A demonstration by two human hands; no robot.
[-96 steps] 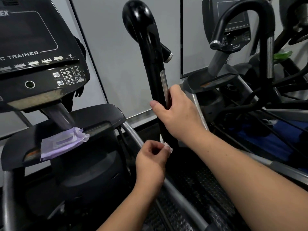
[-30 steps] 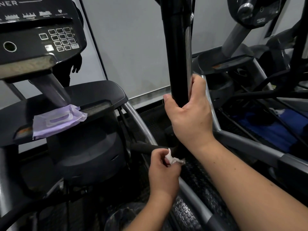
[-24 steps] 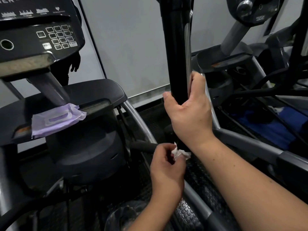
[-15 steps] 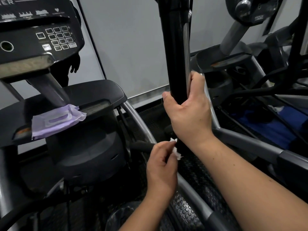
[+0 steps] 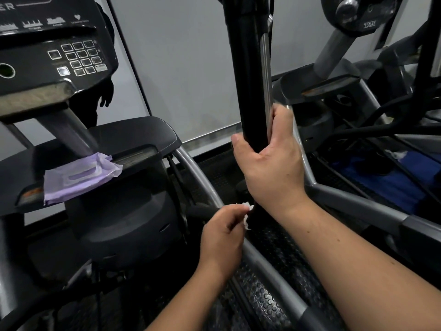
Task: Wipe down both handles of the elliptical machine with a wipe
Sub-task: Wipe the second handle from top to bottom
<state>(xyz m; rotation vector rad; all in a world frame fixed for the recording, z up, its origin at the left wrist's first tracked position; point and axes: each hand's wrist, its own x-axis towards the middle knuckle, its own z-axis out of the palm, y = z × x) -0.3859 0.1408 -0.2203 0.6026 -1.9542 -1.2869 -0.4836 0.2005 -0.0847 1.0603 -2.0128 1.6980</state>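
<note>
The right hand [image 5: 272,168] grips the black upright handle [image 5: 245,75] of the elliptical machine, its fingers curled round the far side of the bar and the thumb lying up the near left side; a silver strip runs down the handle's right edge just above the fingers. Below and a little to the left, the left hand [image 5: 222,237] holds a small crumpled white wipe [image 5: 247,215], pinched in its curled fingers, right beside the lower part of the handle under the right wrist; whether the wipe touches the bar cannot be told. At the far left hangs the machine's console [image 5: 55,58], with a keypad of small square buttons, a round button to their left, a row of tiny program icons and a heart symbol above, and the letters "ER" at the top edge. Under it, on the dark tray [image 5: 148,134], lies a flat purple pack of wipes [image 5: 78,177] with a pale flap on its top. At the far right stands a second machine [image 5: 358,20], whose console bears a small label that seems to read "750AT". Grey rails and a studded black foot pedal [image 5: 265,304] run beneath the arms.
</note>
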